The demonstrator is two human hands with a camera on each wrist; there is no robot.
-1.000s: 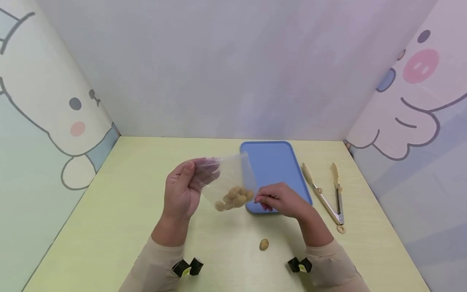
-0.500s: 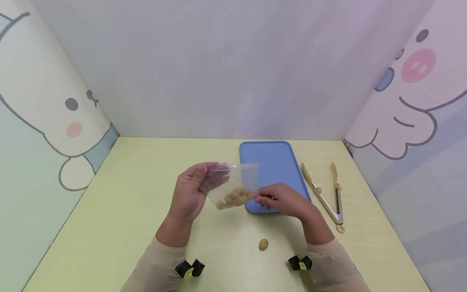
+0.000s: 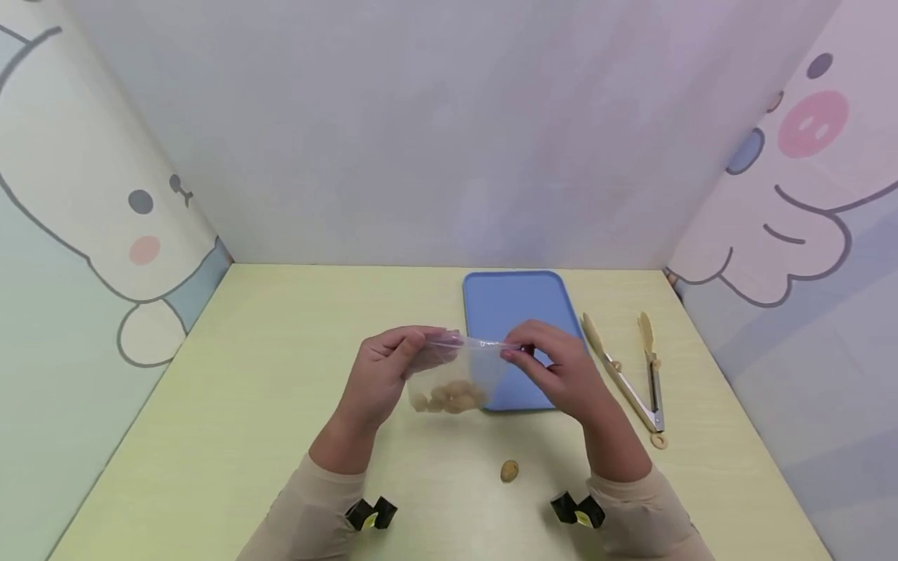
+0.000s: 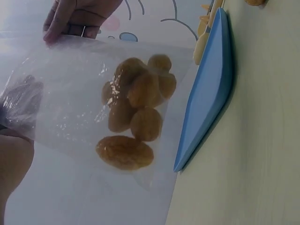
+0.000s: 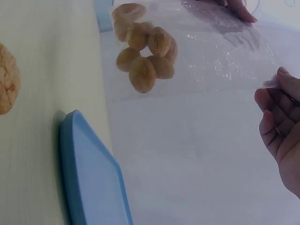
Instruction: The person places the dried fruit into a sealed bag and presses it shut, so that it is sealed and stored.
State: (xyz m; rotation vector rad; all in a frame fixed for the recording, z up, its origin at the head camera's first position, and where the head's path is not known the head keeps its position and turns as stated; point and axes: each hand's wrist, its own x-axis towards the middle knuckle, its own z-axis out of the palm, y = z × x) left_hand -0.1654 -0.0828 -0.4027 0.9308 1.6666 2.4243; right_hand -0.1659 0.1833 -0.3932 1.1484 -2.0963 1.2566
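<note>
A clear zip-lock bag (image 3: 484, 366) hangs between both hands above the table, with several brown, oval nuts (image 3: 452, 397) that look like walnuts lying in its bottom. My left hand (image 3: 384, 370) pinches the bag's top left corner, thumb in front and the other fingers behind the plastic. At the top right corner, my right hand (image 3: 561, 374) pinches the bag's upper edge between thumb and curled forefinger. One loose walnut (image 3: 509, 471) lies on the table below the bag; its bumpy shell (image 5: 7, 79) shows in the right wrist view.
Behind the right hand lies a blue tray (image 3: 512, 296) on the pale yellow table (image 3: 281, 312). To its right, metal tongs (image 3: 634, 401) with tan tips lie spread apart. A grey wall (image 3: 449, 140) stands at the back, with cartoon-printed panels on both sides.
My right hand has moved up from the bag's lower right side to its top right corner and pinches it. The left hand has come slightly right and down; the bag now hangs level.
</note>
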